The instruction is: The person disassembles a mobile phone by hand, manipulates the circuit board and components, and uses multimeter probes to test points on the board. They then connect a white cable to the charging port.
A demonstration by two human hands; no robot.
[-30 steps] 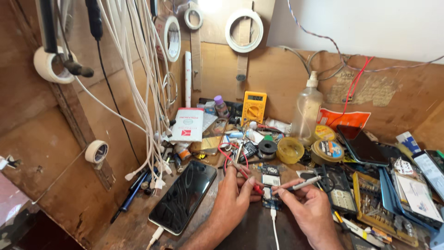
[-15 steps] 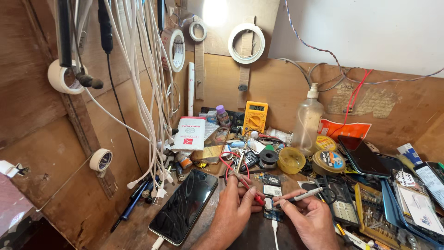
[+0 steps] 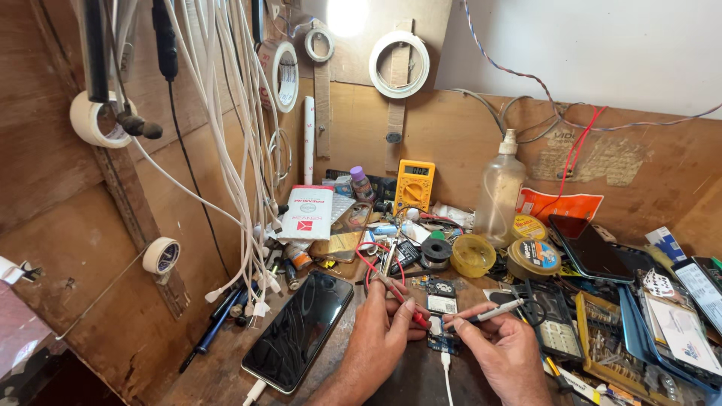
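— Wooden bench (image 3: 226, 361) is sitting cluttered; what's holding what?
— Blue tray (image 3: 639, 346) at lower right is holding small parts.
— And the hands?
— Left hand (image 3: 380, 342) is pinching a red probe (image 3: 402, 301), right hand (image 3: 504, 349) is gripping a pen-like probe (image 3: 496, 310), both touching the small circuit board (image 3: 442, 340) lying between them, bottom centre.

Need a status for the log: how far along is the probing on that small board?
Done: yellow multimeter stands switched on at the back wall, and a white cable is plugged into the small circuit board. In hand: left hand holds the red probe, right hand a silver-tipped tool, both on the board. Left: the black phone lies untouched beside them.
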